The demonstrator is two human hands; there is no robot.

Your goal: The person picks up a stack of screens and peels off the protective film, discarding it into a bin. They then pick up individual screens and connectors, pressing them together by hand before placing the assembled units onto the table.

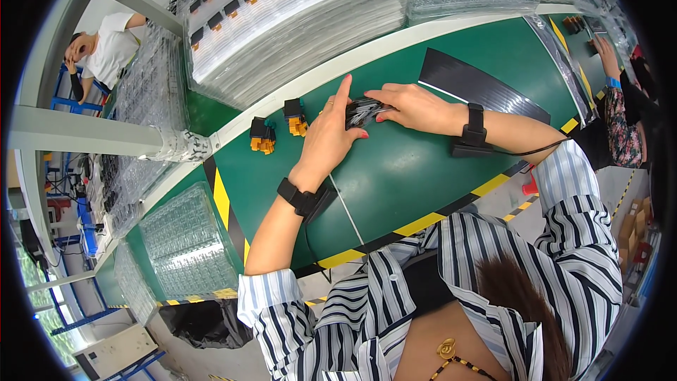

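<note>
Green counter [409, 176] under the dark bundle [363, 111]. I see it held between two grips: left grip [326, 137] half-curled around its left side, right grip [419, 108] pinching its right end.

Daylight shows through a window [44, 302] behind blue metal framing [79, 322] in this workroom, where a green desk [416, 176] edged with yellow-and-black tape [338, 259] stands on a pale grey floor [185, 356]; brown cardboard boxes [633, 229] line the right side near us.
</note>
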